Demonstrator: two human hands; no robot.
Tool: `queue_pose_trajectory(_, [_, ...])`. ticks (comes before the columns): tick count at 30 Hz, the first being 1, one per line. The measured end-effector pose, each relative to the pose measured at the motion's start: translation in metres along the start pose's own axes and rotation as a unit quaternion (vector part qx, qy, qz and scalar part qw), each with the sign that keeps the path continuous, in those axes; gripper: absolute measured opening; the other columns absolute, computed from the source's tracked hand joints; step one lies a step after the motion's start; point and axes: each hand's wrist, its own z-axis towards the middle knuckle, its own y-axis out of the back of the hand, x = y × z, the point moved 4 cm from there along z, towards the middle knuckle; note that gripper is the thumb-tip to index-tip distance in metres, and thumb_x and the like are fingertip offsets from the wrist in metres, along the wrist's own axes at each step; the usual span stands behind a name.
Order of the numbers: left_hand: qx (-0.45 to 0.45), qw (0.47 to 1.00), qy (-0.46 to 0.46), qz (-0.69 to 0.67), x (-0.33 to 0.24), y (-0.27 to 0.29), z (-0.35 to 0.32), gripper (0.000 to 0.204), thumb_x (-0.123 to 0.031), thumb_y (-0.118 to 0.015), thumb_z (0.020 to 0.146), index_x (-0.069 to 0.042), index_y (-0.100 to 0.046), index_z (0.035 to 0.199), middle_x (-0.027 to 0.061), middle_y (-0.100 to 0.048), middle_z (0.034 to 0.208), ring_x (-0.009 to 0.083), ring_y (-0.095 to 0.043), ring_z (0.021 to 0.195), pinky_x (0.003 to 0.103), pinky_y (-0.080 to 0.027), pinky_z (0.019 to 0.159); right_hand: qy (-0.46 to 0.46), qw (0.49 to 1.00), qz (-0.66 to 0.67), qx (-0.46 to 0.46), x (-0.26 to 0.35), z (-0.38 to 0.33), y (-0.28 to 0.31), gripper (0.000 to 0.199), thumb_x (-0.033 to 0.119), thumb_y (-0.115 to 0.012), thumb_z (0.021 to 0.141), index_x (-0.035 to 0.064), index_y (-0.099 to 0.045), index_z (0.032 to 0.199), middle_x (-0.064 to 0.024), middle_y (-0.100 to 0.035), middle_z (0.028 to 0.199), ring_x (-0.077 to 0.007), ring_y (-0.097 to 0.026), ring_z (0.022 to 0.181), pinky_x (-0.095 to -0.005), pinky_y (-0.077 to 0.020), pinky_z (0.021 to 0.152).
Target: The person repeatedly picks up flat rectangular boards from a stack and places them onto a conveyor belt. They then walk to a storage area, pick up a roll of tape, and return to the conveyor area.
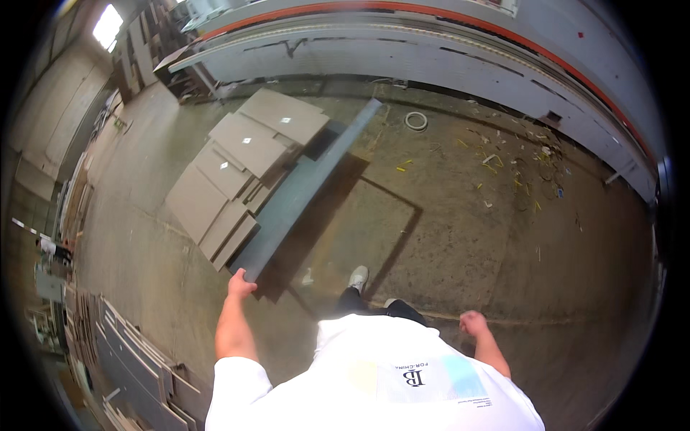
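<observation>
My left hand [242, 284] is closed on the near corner of a long grey-blue board [305, 187], at its end nearest me. Flat brown panels [230, 169] lie in overlapping stacks along the board's left side, some with small white labels. What bears the board and panels from below is hidden; a dark shadow falls on the floor to their right. Away from the load, my right hand [472, 323] hangs at my right side with its fingers curled in, and nothing shows in it.
A long pale machine [445, 68] with an orange stripe spans the far side. Yellow and white scraps [517, 169] and a pale ring [415, 121] lie on the concrete floor. Stacked boards [133, 359] stand at the near left. Another person [54, 249] is at the far left.
</observation>
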Motion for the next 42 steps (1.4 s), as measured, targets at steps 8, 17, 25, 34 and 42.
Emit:
queue_pose_trajectory(8, [0.027, 0.992, 0.063, 0.108, -0.002, 0.088, -0.185, 0.049, -0.024, -0.084, 0.063, -0.011, -0.063, 0.105, 0.0162, -0.072, 0.100, 0.0345, -0.071, 0.093, 0.045, -0.057, 0.084, 0.194, 0.979, -0.052, -0.037, 0.329, 0.000, 0.105, 0.040, 0.043, -0.069, 0.091, 0.0127, -0.073, 0.116, -0.0137, -0.075, 0.111, -0.0324, -0.071, 0.106, -0.0423, -0.0551, 0.091])
queue_pose_trajectory(17, [0.065, 0.982, 0.061, 0.166, -0.161, 0.166, -0.379, 0.051, -0.031, -0.085, 0.065, -0.013, -0.064, 0.108, 0.0177, -0.068, 0.107, 0.0384, -0.067, 0.103, 0.049, -0.057, 0.088, 0.530, 0.837, -0.131, 0.048, 0.556, -0.202, 0.089, 0.041, 0.036, -0.074, 0.087, 0.0141, -0.069, 0.121, -0.0075, -0.072, 0.119, -0.0294, -0.062, 0.117, -0.0416, -0.0492, 0.103])
queue_pose_trajectory(25, [0.129, 0.987, -0.054, 0.082, -0.360, 0.229, -0.536, 0.043, -0.033, -0.081, 0.076, -0.012, -0.066, 0.110, 0.0164, -0.069, 0.105, 0.0373, -0.069, 0.102, 0.050, -0.057, 0.085, 0.524, 0.740, -0.365, 0.212, 0.608, -0.356, 0.144, 0.044, 0.052, -0.061, 0.094, 0.0128, -0.075, 0.110, -0.0112, -0.075, 0.111, -0.0340, -0.066, 0.107, -0.0454, -0.0476, 0.099])
queue_pose_trajectory(34, [0.196, 0.955, -0.202, -0.097, -0.598, 0.343, -0.604, 0.063, -0.032, -0.080, 0.079, -0.008, -0.054, 0.131, 0.0155, -0.062, 0.125, 0.0330, -0.057, 0.125, 0.049, -0.050, 0.096, 0.376, 0.789, -0.475, 0.102, 0.688, -0.442, 0.370, 0.050, 0.042, -0.046, 0.096, 0.0095, -0.080, 0.079, -0.0172, -0.075, 0.091, -0.0353, -0.068, 0.094, -0.0474, -0.0456, 0.092])
queue_pose_trajectory(42, [0.323, 0.879, -0.265, -0.228, -0.453, 0.462, -0.798, 0.068, -0.019, -0.073, 0.082, -0.007, -0.048, 0.145, 0.0162, -0.060, 0.129, 0.0344, -0.057, 0.125, 0.045, -0.049, 0.103, 0.297, 0.783, -0.541, 0.078, 0.663, -0.698, 0.303, 0.039, 0.038, -0.051, 0.085, 0.0137, -0.081, 0.079, -0.0137, -0.076, 0.088, -0.0344, -0.069, 0.093, -0.0448, -0.0461, 0.096])
